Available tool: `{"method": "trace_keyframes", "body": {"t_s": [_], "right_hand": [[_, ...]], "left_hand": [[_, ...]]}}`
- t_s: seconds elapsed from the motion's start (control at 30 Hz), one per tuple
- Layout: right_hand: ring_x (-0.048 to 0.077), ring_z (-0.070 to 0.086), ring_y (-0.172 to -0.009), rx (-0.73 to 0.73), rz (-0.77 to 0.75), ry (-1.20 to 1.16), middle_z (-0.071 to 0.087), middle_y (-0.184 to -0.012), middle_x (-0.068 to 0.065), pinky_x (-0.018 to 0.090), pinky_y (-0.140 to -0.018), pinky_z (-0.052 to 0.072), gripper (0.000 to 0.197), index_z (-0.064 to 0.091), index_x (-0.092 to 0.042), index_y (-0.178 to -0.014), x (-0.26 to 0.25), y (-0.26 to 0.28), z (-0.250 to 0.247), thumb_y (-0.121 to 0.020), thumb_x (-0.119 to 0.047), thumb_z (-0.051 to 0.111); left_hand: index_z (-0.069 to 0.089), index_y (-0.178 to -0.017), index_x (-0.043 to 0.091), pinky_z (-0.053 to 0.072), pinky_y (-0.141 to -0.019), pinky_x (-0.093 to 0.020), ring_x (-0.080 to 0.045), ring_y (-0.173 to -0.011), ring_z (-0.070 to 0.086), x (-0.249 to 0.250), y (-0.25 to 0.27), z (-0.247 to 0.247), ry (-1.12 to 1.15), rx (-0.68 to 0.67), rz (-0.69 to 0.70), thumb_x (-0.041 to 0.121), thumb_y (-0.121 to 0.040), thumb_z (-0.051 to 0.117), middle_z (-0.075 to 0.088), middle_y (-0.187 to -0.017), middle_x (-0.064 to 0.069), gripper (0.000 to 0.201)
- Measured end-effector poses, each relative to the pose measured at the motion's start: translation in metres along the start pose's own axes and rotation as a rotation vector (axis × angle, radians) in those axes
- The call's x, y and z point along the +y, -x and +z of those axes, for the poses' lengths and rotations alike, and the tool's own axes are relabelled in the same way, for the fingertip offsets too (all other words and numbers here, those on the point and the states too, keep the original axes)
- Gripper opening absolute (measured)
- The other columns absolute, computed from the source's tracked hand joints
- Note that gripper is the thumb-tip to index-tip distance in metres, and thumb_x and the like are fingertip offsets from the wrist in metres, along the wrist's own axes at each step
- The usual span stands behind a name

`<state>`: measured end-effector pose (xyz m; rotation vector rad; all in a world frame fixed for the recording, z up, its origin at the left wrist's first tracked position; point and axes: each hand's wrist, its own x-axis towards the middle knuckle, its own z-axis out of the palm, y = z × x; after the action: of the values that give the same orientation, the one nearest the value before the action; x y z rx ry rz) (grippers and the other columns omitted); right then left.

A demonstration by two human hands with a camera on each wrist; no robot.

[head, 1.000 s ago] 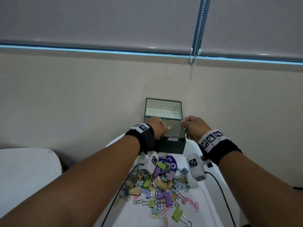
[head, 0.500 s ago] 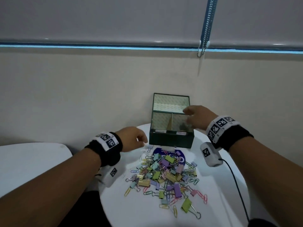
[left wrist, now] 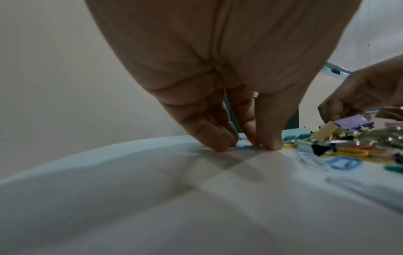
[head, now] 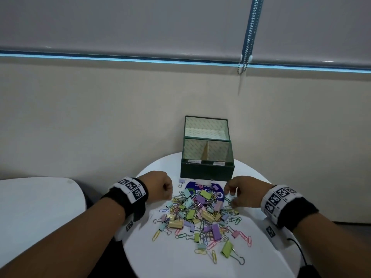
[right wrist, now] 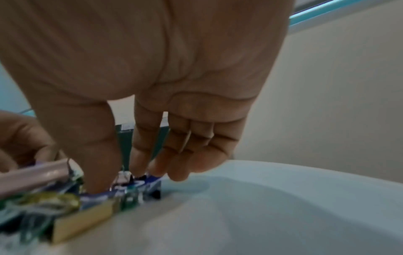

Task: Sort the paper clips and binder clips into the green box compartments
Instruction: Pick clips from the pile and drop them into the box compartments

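pastel metal, a heap of paper clips and binder clips [head: 200,215], lies at the middle of the round white table [head: 176,261]. the dark green cardboard box [head: 207,169] with a centre divider stands open at the table's far edge, just beyond the heap. the left hand [head: 160,188] reaches palm-down to the heap's left side, fingertips [left wrist: 222,143] bunched on the tabletop around a small blue clip [left wrist: 247,146]; whether they grip it i cannot tell. the right hand [head: 244,194] hangs over the heap's far right side, thumb and fingers [right wrist: 139,160] pointing down among blurred clips; its hold cannot be told.
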<state>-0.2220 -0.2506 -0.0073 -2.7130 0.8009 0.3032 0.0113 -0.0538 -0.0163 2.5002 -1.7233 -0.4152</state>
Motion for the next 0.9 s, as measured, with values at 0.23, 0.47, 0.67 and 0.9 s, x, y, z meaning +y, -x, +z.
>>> {"method": "trace_keyframes", "body": {"t_s": [0.23,0.47,0.67,0.9], "right_hand": [[0.012,0.061,-0.091,0.109,0.004,0.04,0.064,-0.099,-0.01,0.022,-0.08,0.05,0.011,0.068,-0.028,-0.088,0.0,-0.012,0.019,-0.089,-0.018,0.064],[0.012,0.06,-0.089,0.227,-0.008,0.019,0.064,-0.093,-0.01,0.021,-0.078,0.047,0.011,0.066,-0.026,-0.084,0.0,-0.013,0.018,-0.091,-0.019,0.061],[0.015,0.061,-0.101,0.284,0.097,-0.021,0.064,-0.115,-0.006,0.024,-0.087,0.048,0.021,0.065,-0.032,-0.115,0.003,-0.014,0.019,-0.095,-0.025,0.063],[0.012,0.058,-0.102,0.119,0.013,-0.015,0.06,-0.113,-0.012,0.028,-0.091,0.052,0.032,0.066,-0.036,-0.114,-0.007,-0.003,0.024,-0.086,-0.021,0.069]], "left_hand": [[0.069,-0.114,0.027,0.043,-0.085,-0.017,-0.004,-0.092,0.055,-0.003,-0.001,0.003,0.03,0.014,-0.002,0.029,-0.088,0.069,0.066,-0.109,0.011,0.026],[0.072,-0.089,0.025,0.049,-0.079,-0.022,-0.007,-0.086,0.061,-0.005,-0.001,0.005,-0.001,0.021,0.022,0.032,-0.087,0.069,0.067,-0.095,0.011,0.008],[0.062,-0.082,0.025,0.05,-0.073,-0.024,-0.011,-0.079,0.059,-0.006,0.001,0.004,-0.006,0.09,-0.013,0.022,-0.087,0.058,0.065,-0.083,0.01,0.007],[0.073,-0.104,0.034,0.045,-0.08,-0.016,-0.005,-0.087,0.059,-0.024,0.019,0.003,0.124,0.072,-0.024,0.014,-0.098,0.047,0.059,-0.097,0.015,0.033]]}}
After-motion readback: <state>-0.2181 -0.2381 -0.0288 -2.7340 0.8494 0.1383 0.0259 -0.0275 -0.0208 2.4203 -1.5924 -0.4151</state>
